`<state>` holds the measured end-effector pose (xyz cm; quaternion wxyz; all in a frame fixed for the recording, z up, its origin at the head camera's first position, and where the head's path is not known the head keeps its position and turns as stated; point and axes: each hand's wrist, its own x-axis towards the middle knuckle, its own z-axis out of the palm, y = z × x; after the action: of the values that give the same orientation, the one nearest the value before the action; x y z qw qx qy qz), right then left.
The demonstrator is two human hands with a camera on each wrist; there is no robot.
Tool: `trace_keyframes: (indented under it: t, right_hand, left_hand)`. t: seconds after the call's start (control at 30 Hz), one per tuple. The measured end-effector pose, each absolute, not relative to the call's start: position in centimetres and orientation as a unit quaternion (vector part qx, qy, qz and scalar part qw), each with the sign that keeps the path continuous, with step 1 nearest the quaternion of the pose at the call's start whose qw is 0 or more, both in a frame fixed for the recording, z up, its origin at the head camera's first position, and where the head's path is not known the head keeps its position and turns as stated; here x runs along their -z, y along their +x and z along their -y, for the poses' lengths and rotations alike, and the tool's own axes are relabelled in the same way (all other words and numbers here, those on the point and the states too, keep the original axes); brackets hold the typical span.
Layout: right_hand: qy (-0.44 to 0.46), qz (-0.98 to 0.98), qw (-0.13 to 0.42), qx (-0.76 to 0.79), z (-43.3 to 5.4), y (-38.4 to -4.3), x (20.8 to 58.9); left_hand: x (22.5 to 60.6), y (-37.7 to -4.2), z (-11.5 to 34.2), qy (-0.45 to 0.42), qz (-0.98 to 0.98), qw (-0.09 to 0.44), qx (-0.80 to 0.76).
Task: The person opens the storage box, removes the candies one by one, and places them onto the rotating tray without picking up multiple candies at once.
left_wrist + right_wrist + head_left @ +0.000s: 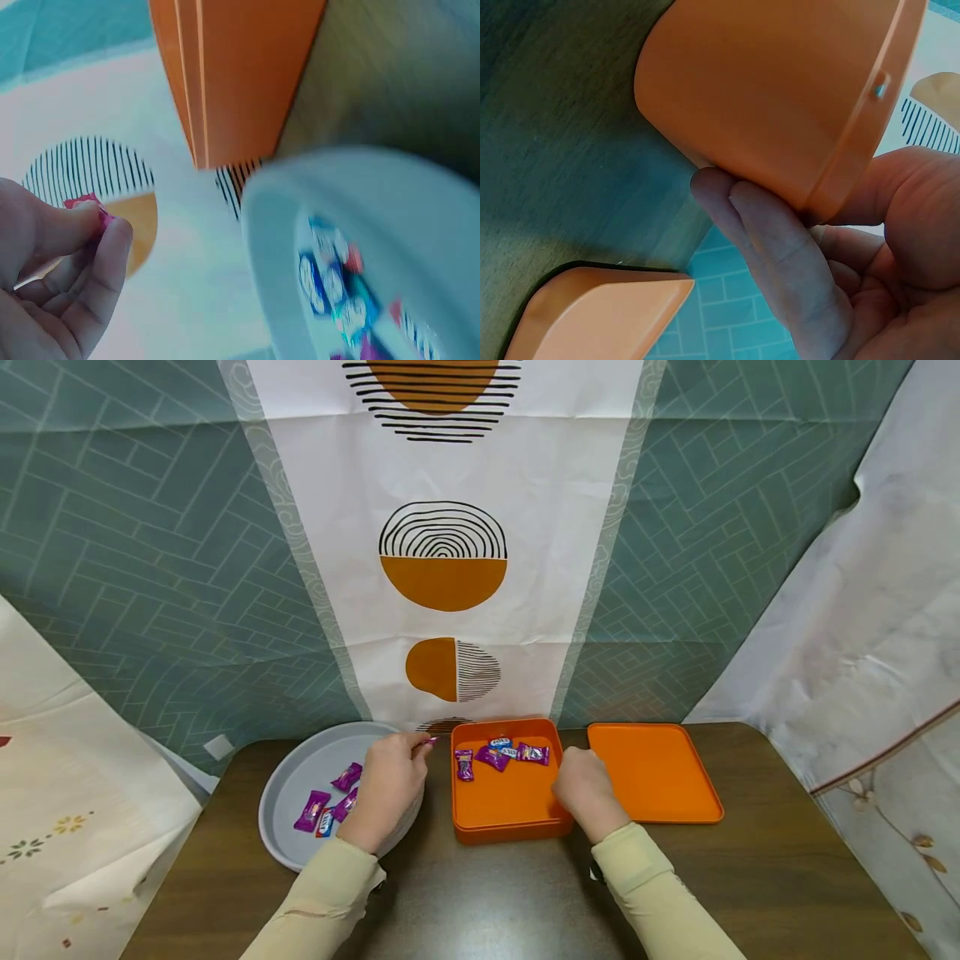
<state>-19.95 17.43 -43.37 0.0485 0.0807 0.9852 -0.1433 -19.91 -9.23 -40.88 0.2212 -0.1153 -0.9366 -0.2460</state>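
Note:
My left hand (386, 785) is raised over the right side of a round grey tray (279, 810), pinching a small purple-wrapped candy (105, 217) between thumb and fingertips. Several wrapped candies lie in the tray, among them a purple one (312, 811) and a blue-and-white one (325, 822). In the middle stands an orange box (502, 806) with several candies near its back, including a purple one (465, 766) at its left. My right hand (588, 789) grips the box's right wall; in the right wrist view the fingers (780, 240) lie along the outside and the thumb is at the rim.
To the right of the box lies a flat orange lid (652, 772). All of this rests on a dark wooden table (480, 902). A patterned cloth (442, 635) hangs right behind the table, with pale cloths (862, 635) at the sides.

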Motion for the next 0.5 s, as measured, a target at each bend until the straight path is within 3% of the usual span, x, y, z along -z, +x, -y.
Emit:
trace_keyframes:
  t: [0.5]
  right_hand:
    - [0.089, -0.983, 0.058, 0.152, -17.2, -19.9, 43.1]
  left_hand:
    - [41.2, -19.8, 15.0, -0.07, 0.958, 0.179, 0.211]
